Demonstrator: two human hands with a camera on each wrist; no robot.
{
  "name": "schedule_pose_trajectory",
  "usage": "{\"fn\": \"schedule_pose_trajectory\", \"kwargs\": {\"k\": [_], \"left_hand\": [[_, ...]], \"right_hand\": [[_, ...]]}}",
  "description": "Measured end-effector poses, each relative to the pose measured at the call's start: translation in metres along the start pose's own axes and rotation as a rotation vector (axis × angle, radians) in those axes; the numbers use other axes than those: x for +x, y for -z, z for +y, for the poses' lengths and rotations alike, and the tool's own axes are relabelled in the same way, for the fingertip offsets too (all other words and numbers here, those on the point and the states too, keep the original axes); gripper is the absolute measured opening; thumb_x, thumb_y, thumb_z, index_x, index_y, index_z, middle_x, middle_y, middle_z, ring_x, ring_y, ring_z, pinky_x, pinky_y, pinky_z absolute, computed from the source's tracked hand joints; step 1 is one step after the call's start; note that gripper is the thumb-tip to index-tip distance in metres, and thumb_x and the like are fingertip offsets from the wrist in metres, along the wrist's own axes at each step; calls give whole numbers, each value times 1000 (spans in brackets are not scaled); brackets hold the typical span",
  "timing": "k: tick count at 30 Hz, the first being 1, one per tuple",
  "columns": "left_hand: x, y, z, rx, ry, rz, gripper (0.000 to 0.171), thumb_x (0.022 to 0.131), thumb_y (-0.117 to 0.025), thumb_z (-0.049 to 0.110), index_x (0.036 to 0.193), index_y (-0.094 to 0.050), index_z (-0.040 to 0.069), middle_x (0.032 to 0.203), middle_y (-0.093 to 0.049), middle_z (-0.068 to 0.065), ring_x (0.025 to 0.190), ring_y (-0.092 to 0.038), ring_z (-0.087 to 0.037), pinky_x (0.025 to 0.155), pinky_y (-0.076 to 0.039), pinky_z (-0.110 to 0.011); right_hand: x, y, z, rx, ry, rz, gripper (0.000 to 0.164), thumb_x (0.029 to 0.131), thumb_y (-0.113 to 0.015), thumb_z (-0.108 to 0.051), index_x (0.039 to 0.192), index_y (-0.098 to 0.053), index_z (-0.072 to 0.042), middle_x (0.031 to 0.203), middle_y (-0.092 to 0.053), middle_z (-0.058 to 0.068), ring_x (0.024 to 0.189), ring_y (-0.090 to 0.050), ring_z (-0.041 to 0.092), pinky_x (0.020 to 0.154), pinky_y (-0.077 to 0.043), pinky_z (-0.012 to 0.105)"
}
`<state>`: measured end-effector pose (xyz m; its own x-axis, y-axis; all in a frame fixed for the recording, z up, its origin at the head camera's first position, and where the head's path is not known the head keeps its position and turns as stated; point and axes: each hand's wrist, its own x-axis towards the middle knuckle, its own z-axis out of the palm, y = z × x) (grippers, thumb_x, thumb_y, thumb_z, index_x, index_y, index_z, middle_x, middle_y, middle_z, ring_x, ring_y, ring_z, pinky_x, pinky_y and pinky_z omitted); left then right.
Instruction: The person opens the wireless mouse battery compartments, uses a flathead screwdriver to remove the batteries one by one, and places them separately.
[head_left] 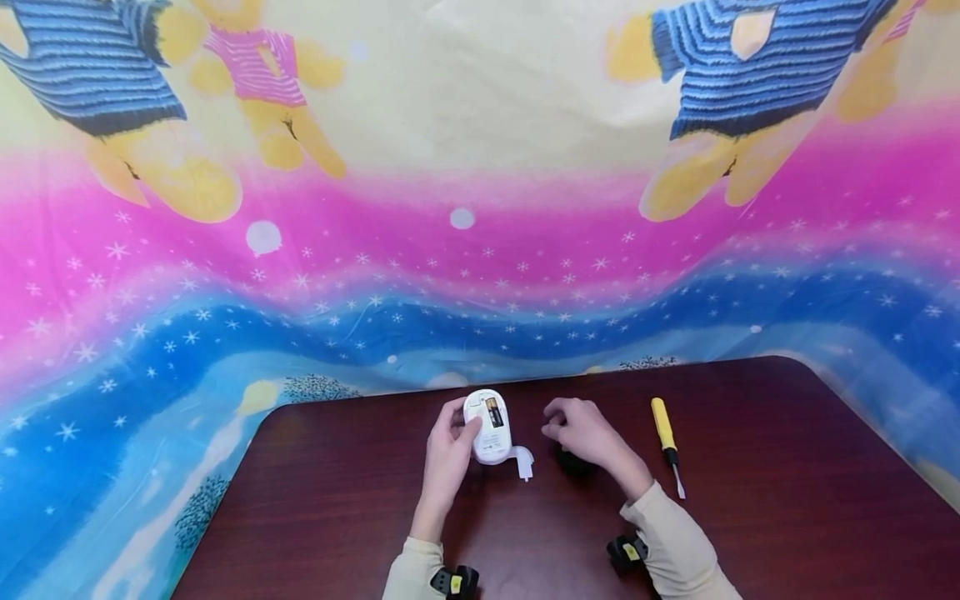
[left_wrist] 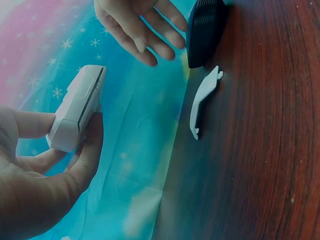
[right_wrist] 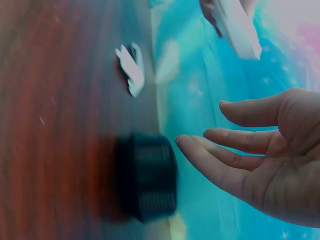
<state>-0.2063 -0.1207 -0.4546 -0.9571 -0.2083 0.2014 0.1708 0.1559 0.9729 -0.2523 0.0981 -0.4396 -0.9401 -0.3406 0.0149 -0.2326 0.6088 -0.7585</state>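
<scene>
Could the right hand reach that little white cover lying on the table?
Probably yes. The right hand holds nothing, and the white cover lies to its left on the table, with nothing on top. The black thing near the hand doesn't seem to block the way.

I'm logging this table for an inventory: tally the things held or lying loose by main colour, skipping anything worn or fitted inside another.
White: 2 (device in the left hand, loose cover)
Black: 1 (ridged object near the right hand)
Yellow: 1 (screwdriver, going by its handle)
Total: 4
</scene>
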Motion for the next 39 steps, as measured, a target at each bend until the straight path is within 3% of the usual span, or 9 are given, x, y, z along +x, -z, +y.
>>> {"fn": "schedule_pose_trajectory", "kwargs": {"k": [17, 21, 29, 34, 39], "left_hand": [[-3, 6, -7, 31, 13, 1, 34, 97, -64, 0, 130, -59, -7, 120, -69, -26, 103, -67, -33, 85, -53, -33], [-3, 7, -7, 34, 24, 1, 35, 97, -64, 1, 131, -59, -7, 120, -69, -25, 100, -67, -31, 84, -53, -33], [3, 4, -3, 24, 32, 3, 36, 99, -64, 4, 133, -59, -4, 122, -69, -24, 100, -66, -29, 83, -53, -34], [6, 0, 0, 13, 39, 10, 35, 99, -64, 4, 132, -60, -3, 119, -70, -23, 94, -66, -26, 77, -53, -31], [5, -1, -2, 26, -11, 16, 33, 97, -63, 4, 128, -60, -5, 114, -71, -24, 89, -66, -21, 74, -52, -27]], "right_hand": [[-9, 34, 22, 31, -36, 47, 27, 100, -65, -9, 121, -66, 9, 99, -73, 20, 75, -68, 30, 68, -57, 38], [-11, 39, 25, 44, -47, 63, 27, 100, -65, -9, 120, -66, 9, 100, -73, 21, 76, -67, 32, 67, -57, 37], [-7, 55, 29, 31, -39, 80, 29, 101, -65, -11, 122, -65, 10, 92, -72, 13, 78, -68, 32, 68, -57, 38], [-4, 69, 33, 25, -43, 82, 32, 103, -62, -12, 125, -63, 11, 97, -72, 20, 84, -70, 37, 72, -59, 39], [-9, 81, 42, 25, -53, 109, 36, 104, -60, -13, 129, -60, 13, 101, -72, 24, 93, -70, 40, 77, -60, 43]]}}
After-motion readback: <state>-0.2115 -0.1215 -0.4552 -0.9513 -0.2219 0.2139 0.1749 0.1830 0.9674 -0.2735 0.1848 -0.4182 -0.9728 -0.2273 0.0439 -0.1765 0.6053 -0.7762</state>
